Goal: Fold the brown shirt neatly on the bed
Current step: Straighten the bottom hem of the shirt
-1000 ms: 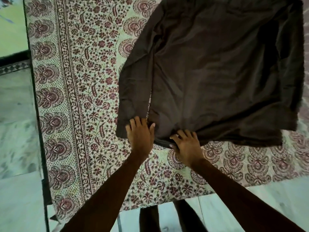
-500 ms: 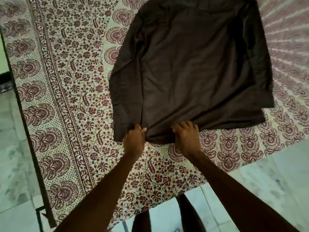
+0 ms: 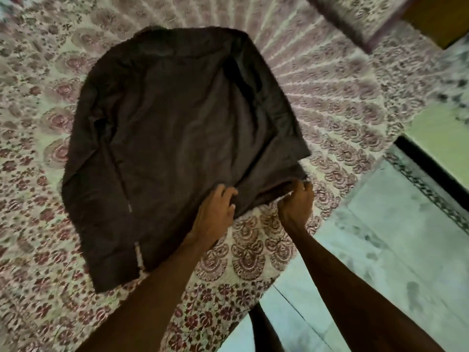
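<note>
The brown shirt [image 3: 177,138] lies spread flat on the bed [image 3: 50,288], which is covered by a floral red and cream sheet. Its sleeves are folded in along both sides. My left hand [image 3: 215,209] rests on the shirt's near hem, fingers curled into the cloth. My right hand [image 3: 295,201] pinches the hem at the shirt's near right corner, close to the bed's edge. Both forearms reach in from the bottom of the view.
The bed's edge [image 3: 291,275] runs diagonally at the lower right, with pale marble floor [image 3: 380,250] beyond it. A dark patterned border strip [image 3: 431,184] crosses the floor at right. A pillow [image 3: 355,19] in matching print lies at the top right.
Both hands have shifted right along the hem, from its left part to the right corner. The view has swung right, so the shirt now sits left of centre.
</note>
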